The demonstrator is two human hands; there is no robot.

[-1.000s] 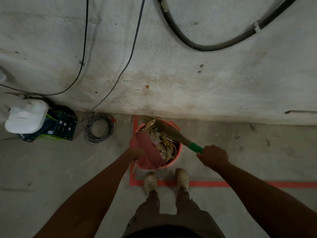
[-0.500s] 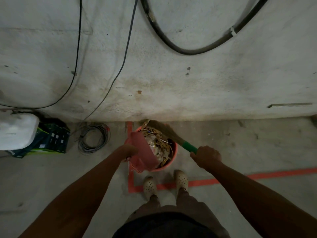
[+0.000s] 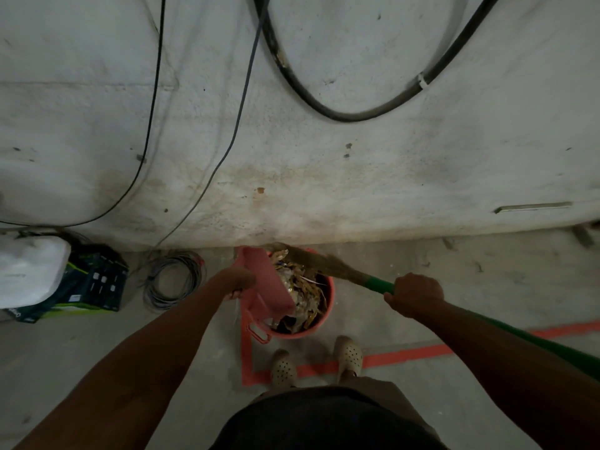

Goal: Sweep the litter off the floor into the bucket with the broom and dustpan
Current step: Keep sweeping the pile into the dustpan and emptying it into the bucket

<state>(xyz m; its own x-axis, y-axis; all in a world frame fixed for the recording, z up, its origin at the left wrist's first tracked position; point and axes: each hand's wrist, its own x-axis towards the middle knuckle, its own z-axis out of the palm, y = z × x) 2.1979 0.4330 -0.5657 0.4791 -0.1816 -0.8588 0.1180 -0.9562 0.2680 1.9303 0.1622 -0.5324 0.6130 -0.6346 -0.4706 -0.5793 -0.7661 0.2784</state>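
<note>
1. Left hand (image 3: pixel 238 280) grips the side wall of the pink plastic dustpan (image 3: pixel 269 287), which is tipped steeply over the round red plastic bucket (image 3: pixel 328 308). Right hand (image 3: pixel 414 295) is curled round the green-handled straw broom (image 3: pixel 378 284).
2. Dustpan looks light, stiff and probably slick; its looped handle at 6 o'clock is free.
3. Crumpled litter (image 3: pixel 302 287) heaped in the bucket looks light and springy, so it could spill.
4. Soft bristles cross the rim at 12 o'clock.
5. Grey cable coil (image 3: pixel 172 279) lies at the bucket's 9 o'clock.
</note>
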